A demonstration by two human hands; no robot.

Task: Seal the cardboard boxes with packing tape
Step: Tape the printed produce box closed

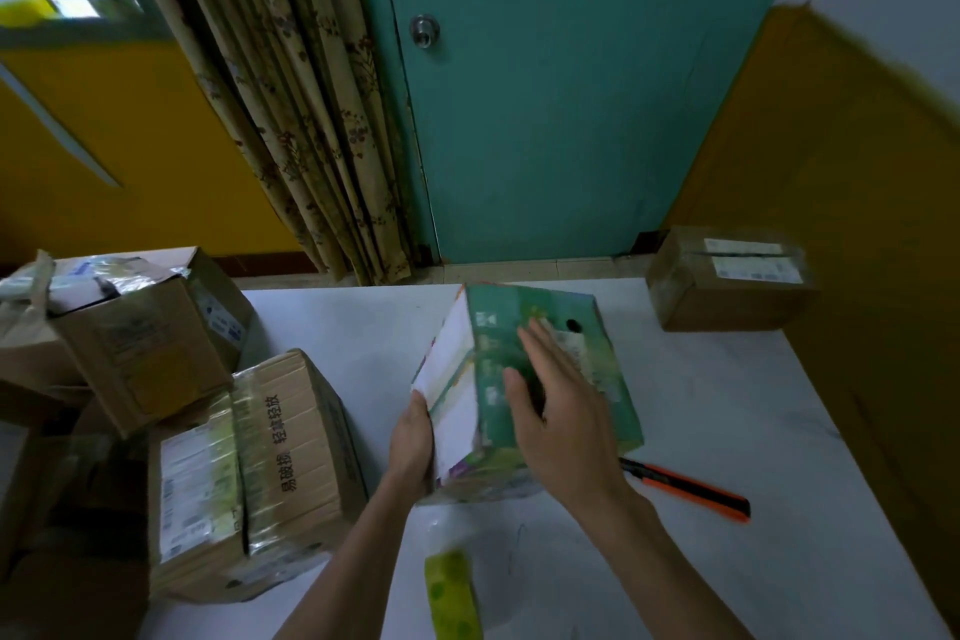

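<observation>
Green box (610,395) sits on the white worktop (727,431) straight ahead of me, near its middle, turned at a slant so one corner points back at me. My left hand (413,437) grips its near left corner, against the white side panel. How the fingers wrap behind that corner I cannot tell. My right hand (558,411) lies flat on the green top, fingers (540,353) straight and spread, holding nothing.

At 6 o'clock from the box, close to me, lies a yellow-green roll (452,592), blurred, with something clear and shiny between it and the box's near edge. At 4 o'clock, just beside the box, an orange and black knife (685,489) lies on the worktop, partly hidden under my right wrist.

At 9 o'clock a taped brown box (249,473) stands at the worktop's left edge, and beyond it, at 10 o'clock, a torn box (119,333) leans tilted. At 2 o'clock, well apart, a labelled box (727,286) rests on the far right corner. Behind are a teal door (545,94) and a flowered curtain (301,120).
</observation>
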